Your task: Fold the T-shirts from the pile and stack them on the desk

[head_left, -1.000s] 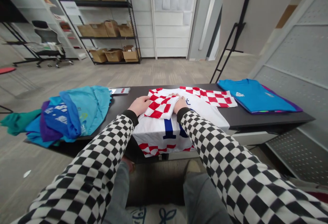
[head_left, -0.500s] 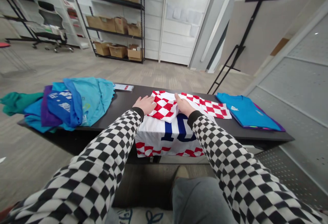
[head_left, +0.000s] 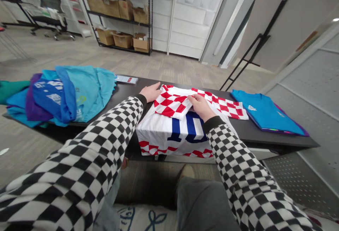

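A white jersey (head_left: 155, 130) with red checks and a dark blue number lies over the table, its lower part hanging past the near edge. One checked sleeve (head_left: 171, 104) is folded inward across the upper body, while the other sleeve (head_left: 229, 108) stretches out to the right. My left hand (head_left: 150, 92) rests with fingers extended along the jersey's upper left edge. Between thumb and fingers, my right hand (head_left: 202, 107) pinches the end of the folded sleeve, just above the number.
A loose heap of blue, purple and green shirts (head_left: 90, 93) covers the table's left end. Beside it lies a phone (head_left: 126, 79). Folded blue shirts (head_left: 270, 113) are stacked at the right on the dark table (head_left: 265, 137). Shelves with cardboard boxes (head_left: 123, 40) stand behind.
My right hand has shifted right and turned, drawing the folded sleeve's end rightward. My left hand has slid to the jersey's edge. The camera view has tilted downward.
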Demonstrator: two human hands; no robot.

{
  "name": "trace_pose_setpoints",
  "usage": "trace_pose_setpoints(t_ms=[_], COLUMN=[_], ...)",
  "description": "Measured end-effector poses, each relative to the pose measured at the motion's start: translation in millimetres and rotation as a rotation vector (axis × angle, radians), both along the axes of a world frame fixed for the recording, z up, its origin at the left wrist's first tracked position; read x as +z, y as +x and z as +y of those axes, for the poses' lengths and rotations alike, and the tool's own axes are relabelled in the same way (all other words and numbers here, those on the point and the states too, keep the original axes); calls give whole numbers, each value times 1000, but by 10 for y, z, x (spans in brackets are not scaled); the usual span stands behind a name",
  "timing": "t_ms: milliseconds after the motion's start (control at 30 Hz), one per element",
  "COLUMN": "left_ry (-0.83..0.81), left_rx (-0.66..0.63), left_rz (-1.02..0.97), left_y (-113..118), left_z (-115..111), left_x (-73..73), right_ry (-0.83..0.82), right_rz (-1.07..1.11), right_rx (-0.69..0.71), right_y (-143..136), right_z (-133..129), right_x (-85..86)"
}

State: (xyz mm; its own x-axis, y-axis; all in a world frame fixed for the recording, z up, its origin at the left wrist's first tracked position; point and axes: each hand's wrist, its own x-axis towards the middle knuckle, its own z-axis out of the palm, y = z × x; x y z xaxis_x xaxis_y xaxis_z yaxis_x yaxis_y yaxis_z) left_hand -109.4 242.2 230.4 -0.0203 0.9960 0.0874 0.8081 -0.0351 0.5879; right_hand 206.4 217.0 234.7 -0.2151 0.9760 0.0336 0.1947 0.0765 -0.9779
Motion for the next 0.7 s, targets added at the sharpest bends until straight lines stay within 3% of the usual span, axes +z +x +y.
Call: trace_pose_setpoints(t_ms=[100,200,333,500,700], left_ry=[67,105,138,165,241], left_rx=[-127,-209,-197,-179,-205], left_rz=[-232,-293,-172,-75,204], left_y=[-9,23,39,-16,-11], left_z=[255,499,752,850,849], left_x=[-90,-147,-120,-58,-97], right_ry=[56,115,151,132,294], right_rz=[38,28,7,-24,-358], right_rx=[7,-3,-40,-176,-385], right_y=[27,55,101,232,383], right_z=[55,116,163,242,308], right_x=[-42,-71,-107,-165,-161])
